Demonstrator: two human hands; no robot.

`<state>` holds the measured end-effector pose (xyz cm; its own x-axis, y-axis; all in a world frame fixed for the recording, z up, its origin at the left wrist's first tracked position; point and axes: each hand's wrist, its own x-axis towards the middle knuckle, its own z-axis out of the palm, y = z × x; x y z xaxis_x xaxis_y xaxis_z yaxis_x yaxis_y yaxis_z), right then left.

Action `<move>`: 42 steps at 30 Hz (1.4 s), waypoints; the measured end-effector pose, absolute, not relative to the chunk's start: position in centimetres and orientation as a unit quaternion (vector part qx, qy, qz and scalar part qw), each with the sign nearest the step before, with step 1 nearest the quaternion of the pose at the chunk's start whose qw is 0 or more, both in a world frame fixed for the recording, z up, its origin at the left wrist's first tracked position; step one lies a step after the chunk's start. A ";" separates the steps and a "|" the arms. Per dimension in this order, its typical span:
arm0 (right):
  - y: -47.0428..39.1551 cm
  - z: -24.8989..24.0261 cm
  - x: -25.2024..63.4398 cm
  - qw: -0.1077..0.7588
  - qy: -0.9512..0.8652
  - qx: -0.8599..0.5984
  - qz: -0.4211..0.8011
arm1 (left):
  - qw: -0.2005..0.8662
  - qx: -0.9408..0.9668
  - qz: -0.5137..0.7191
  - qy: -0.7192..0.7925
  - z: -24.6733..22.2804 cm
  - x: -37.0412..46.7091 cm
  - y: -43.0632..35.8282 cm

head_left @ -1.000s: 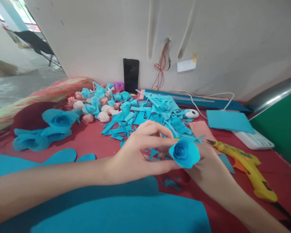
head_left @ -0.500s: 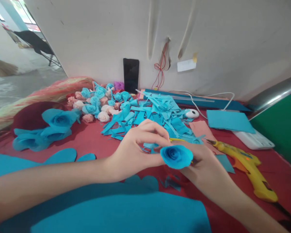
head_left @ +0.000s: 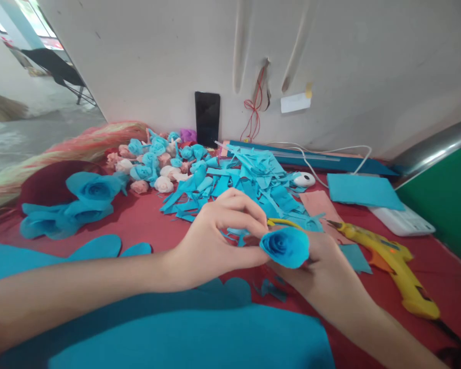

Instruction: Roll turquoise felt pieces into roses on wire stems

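Observation:
A blue paper rose (head_left: 285, 247) is held between both hands, its spiral centre facing the camera. My left hand (head_left: 226, 233) pinches the flower's left edge between thumb and fingers. Behind and to the right of the bloom, my right hand (head_left: 317, 259) is closed, its fingers mostly hidden by the petals. A yellow strip (head_left: 286, 222) shows just above the rose, between the hands; what it belongs to is partly hidden. Large blue paper sheets (head_left: 184, 333) lie under my forearms on the red cloth (head_left: 149, 215).
Blue scraps (head_left: 253, 177) are heaped behind my hands, beside small roses (head_left: 149, 161). Bigger blue roses (head_left: 94, 189) sit at left. A yellow glue gun (head_left: 395, 266) lies right, near folded blue paper (head_left: 364, 190). A phone (head_left: 207, 119) leans on the wall.
The rose has shifted slightly to the right between my hands and tilted a little. More of the yellow strip shows above it. The left fingers have moved only slightly.

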<state>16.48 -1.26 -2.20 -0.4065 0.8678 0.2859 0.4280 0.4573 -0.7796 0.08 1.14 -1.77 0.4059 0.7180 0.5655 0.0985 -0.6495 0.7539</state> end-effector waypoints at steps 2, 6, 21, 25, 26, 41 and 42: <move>-1.3 -2.2 16.4 0.358 -0.772 -0.427 0.305 | 0.354 0.757 0.464 0.295 -1.7 0.1 1.1; -1.3 -2.1 16.3 0.358 -0.756 -0.450 0.312 | 0.412 0.729 0.443 0.320 -1.7 0.2 1.2; -1.4 -1.4 16.0 0.376 -0.730 -0.462 0.335 | 0.436 0.713 0.465 0.292 -2.1 0.1 1.4; -1.5 -1.7 16.1 0.371 -0.733 -0.461 0.334 | 0.429 0.715 0.465 0.297 -1.9 0.1 1.3; -1.5 -1.8 16.1 0.371 -0.734 -0.460 0.333 | 0.424 0.717 0.467 0.296 -1.9 0.1 1.3; -1.1 -1.7 16.2 0.382 -0.755 -0.452 0.281 | 0.370 0.763 0.447 0.284 -2.3 -0.1 1.5; -1.1 -1.8 16.3 0.381 -0.759 -0.448 0.278 | 0.368 0.765 0.448 0.282 -2.3 -0.1 1.5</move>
